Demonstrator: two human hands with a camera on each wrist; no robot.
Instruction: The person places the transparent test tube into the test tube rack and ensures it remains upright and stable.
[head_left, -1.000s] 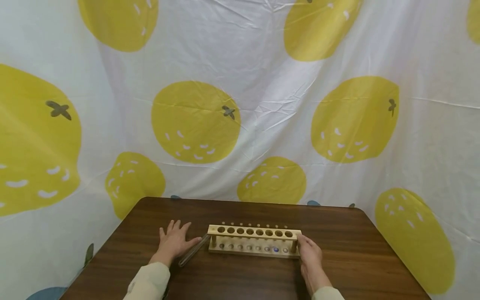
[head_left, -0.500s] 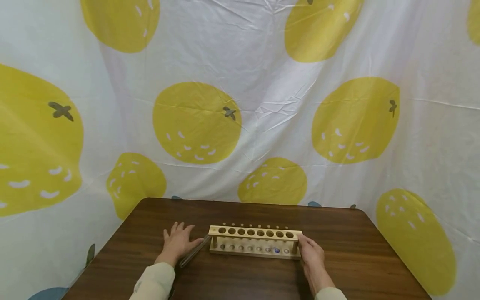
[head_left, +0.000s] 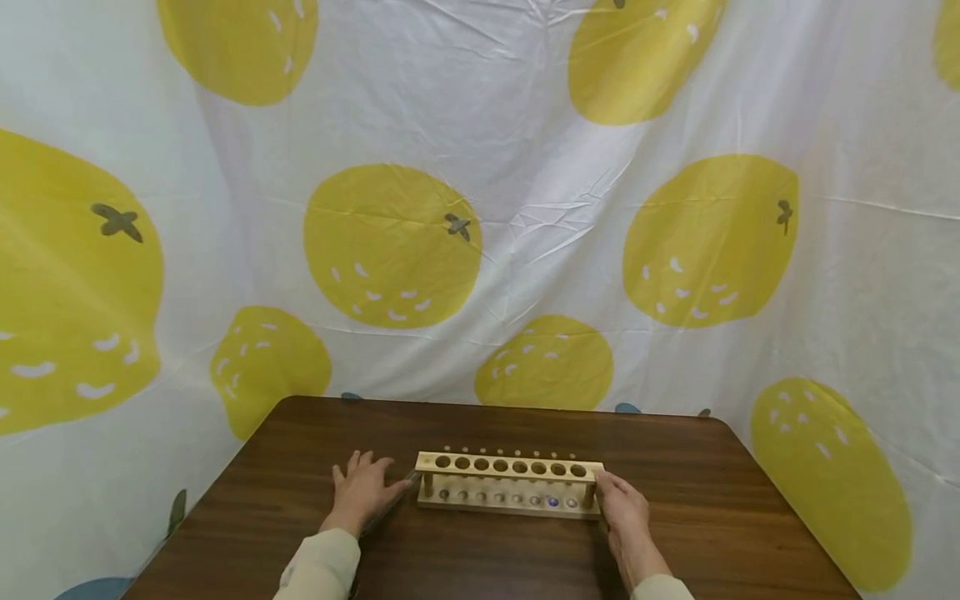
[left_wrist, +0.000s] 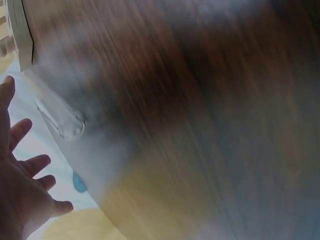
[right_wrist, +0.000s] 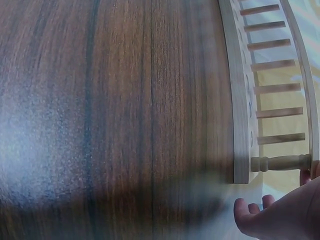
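Note:
A pale wooden test tube rack (head_left: 510, 508) stands at the middle of the table, with a row of several round holes in its top rail and a blue spot in one well of the base. My right hand (head_left: 624, 510) grips its right end; in the right wrist view the fingers (right_wrist: 241, 210) curl by the end post. Left of the rack, my left hand (head_left: 360, 492) is held with fingers spread, holding nothing. Close beside it lies a clear glass test tube (left_wrist: 70, 122), its rounded end showing in the left wrist view; the hand mostly covers it in the head view.
The dark wood-grain table (head_left: 480, 558) has rounded far corners. Behind it hangs a white cloth (head_left: 540, 183) printed with large yellow lemons, reaching round both sides.
My left hand has shifted a little to the right, over the glass test tube, which it now covers more. The right hand and the rack stay in place.

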